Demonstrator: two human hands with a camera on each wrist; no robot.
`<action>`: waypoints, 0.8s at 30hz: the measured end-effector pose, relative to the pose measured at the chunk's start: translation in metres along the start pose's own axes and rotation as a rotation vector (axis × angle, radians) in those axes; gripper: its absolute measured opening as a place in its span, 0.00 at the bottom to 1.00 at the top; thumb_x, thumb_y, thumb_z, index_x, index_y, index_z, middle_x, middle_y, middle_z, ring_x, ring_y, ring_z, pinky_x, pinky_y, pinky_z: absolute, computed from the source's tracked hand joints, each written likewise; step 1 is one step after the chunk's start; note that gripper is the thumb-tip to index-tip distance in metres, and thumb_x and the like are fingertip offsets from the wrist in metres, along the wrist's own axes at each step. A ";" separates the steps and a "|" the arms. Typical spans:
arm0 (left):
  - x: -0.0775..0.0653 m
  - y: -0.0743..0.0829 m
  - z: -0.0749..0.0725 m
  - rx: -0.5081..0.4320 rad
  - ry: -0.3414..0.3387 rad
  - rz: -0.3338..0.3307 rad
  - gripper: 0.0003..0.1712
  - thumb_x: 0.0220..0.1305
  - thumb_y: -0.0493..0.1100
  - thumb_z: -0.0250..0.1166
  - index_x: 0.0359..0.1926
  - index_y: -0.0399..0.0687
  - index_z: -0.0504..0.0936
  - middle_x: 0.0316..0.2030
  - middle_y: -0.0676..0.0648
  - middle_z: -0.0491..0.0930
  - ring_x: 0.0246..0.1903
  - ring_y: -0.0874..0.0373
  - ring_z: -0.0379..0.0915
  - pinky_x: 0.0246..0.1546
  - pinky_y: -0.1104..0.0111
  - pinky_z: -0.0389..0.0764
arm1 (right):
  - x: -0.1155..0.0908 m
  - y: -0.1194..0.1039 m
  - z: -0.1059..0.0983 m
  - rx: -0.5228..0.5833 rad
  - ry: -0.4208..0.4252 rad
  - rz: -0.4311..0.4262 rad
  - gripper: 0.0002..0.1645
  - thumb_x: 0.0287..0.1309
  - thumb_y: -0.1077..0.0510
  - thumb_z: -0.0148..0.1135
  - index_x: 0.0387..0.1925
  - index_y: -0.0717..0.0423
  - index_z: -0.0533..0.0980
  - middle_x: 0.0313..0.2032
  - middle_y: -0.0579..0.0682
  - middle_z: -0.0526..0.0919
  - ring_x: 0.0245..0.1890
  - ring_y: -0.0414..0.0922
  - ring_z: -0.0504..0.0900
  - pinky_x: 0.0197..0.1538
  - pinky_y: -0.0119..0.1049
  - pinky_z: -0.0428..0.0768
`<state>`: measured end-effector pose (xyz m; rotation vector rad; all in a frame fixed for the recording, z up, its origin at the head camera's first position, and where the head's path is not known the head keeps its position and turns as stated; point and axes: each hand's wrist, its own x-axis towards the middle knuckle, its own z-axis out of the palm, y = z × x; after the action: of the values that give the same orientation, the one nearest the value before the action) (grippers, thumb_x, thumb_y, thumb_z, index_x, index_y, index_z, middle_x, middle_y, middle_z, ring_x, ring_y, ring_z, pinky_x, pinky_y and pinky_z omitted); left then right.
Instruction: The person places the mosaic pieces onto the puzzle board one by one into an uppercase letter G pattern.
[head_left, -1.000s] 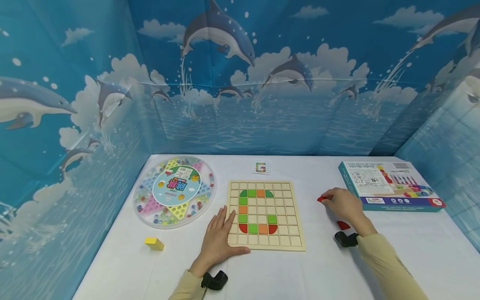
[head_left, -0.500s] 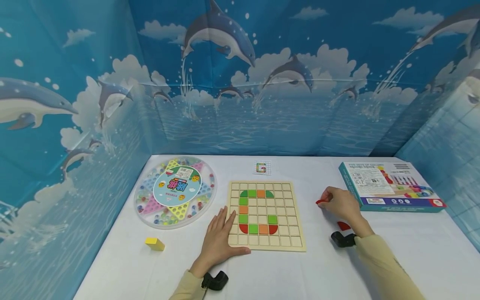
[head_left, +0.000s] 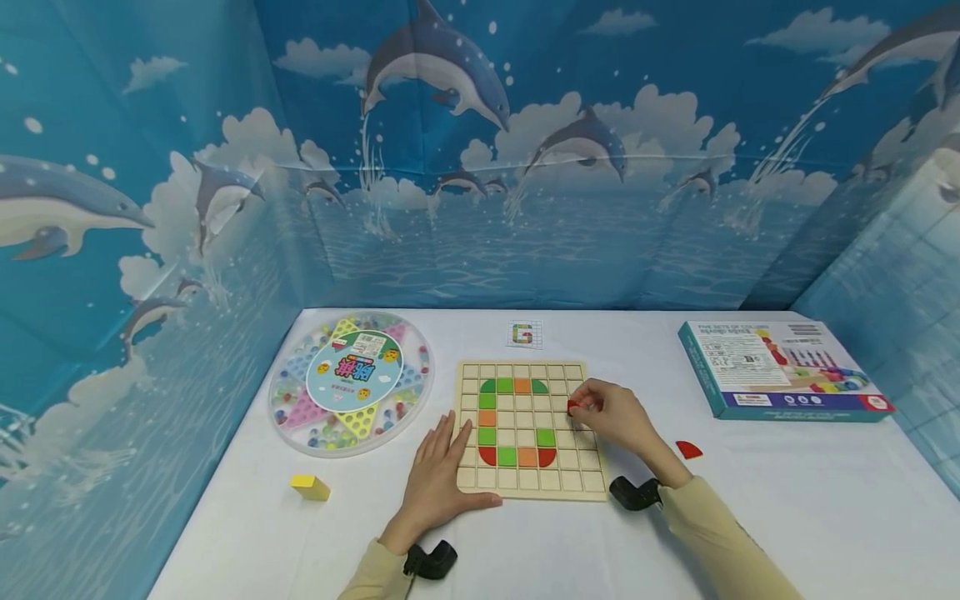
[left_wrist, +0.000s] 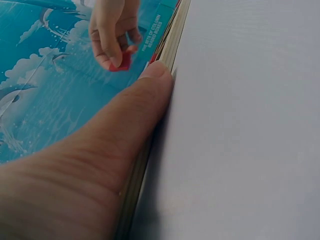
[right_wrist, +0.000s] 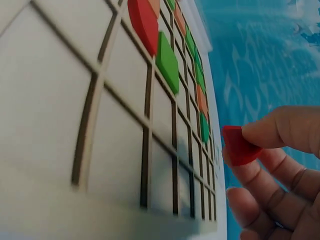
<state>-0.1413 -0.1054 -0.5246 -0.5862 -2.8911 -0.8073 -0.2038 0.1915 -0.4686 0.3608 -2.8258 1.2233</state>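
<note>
A wooden grid board [head_left: 534,483] lies mid-table, with green, orange and red tiles set in its squares. Along its left and front edges rests my left hand [head_left: 438,482], fingers straight and thumb spread against the front side. In the left wrist view that thumb [left_wrist: 125,107] presses along the board's edge. My right hand [head_left: 615,415] pinches a red quarter-round tile [right_wrist: 239,146] between thumb and fingers, held above the right part of the board. Another red quarter-round tile [head_left: 688,450] lies on the white cloth to the right.
A pattern card [head_left: 523,335] lies behind the board. To the left are a round Chinese checkers set [head_left: 352,371] with marbles and a yellow block [head_left: 310,487]. A flat game box [head_left: 783,371] sits at the back right.
My right hand has moved left with the pinched red tile, from the cloth beside the box to over the board. My left hand has stayed put.
</note>
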 end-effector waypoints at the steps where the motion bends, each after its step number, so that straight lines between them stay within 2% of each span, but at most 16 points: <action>1: 0.000 0.000 0.000 -0.002 -0.001 -0.001 0.66 0.39 0.74 0.69 0.73 0.45 0.55 0.72 0.37 0.47 0.71 0.47 0.37 0.67 0.53 0.44 | 0.001 -0.002 0.003 0.016 -0.011 -0.010 0.05 0.52 0.62 0.67 0.32 0.57 0.78 0.23 0.44 0.77 0.21 0.41 0.72 0.25 0.35 0.70; 5: 0.000 0.001 -0.001 -0.005 -0.007 -0.009 0.66 0.39 0.74 0.69 0.73 0.45 0.55 0.72 0.38 0.46 0.71 0.48 0.37 0.67 0.53 0.44 | 0.006 -0.007 0.016 0.056 -0.071 -0.035 0.05 0.52 0.61 0.69 0.30 0.54 0.79 0.22 0.43 0.77 0.21 0.41 0.73 0.26 0.34 0.71; 10: 0.000 0.001 0.000 -0.002 -0.015 -0.014 0.66 0.39 0.75 0.68 0.73 0.46 0.55 0.72 0.38 0.46 0.71 0.48 0.36 0.67 0.53 0.44 | 0.010 -0.012 0.027 0.048 -0.111 -0.042 0.04 0.52 0.60 0.70 0.28 0.52 0.80 0.21 0.42 0.77 0.20 0.41 0.69 0.25 0.34 0.67; 18: 0.000 0.001 -0.001 -0.004 -0.012 -0.011 0.66 0.39 0.74 0.68 0.73 0.45 0.55 0.72 0.38 0.46 0.71 0.48 0.37 0.67 0.53 0.44 | 0.011 -0.013 0.034 0.000 -0.095 -0.022 0.03 0.52 0.59 0.70 0.29 0.53 0.83 0.22 0.40 0.78 0.21 0.40 0.71 0.26 0.34 0.68; 24: 0.000 0.002 -0.002 -0.005 -0.008 -0.010 0.66 0.39 0.73 0.69 0.73 0.45 0.55 0.72 0.37 0.47 0.71 0.47 0.38 0.67 0.52 0.45 | 0.013 -0.014 0.035 -0.072 -0.057 -0.034 0.03 0.51 0.57 0.71 0.29 0.52 0.86 0.28 0.42 0.83 0.28 0.38 0.76 0.31 0.37 0.74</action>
<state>-0.1406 -0.1051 -0.5221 -0.5778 -2.9019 -0.8160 -0.2114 0.1541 -0.4805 0.4460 -2.8895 1.1190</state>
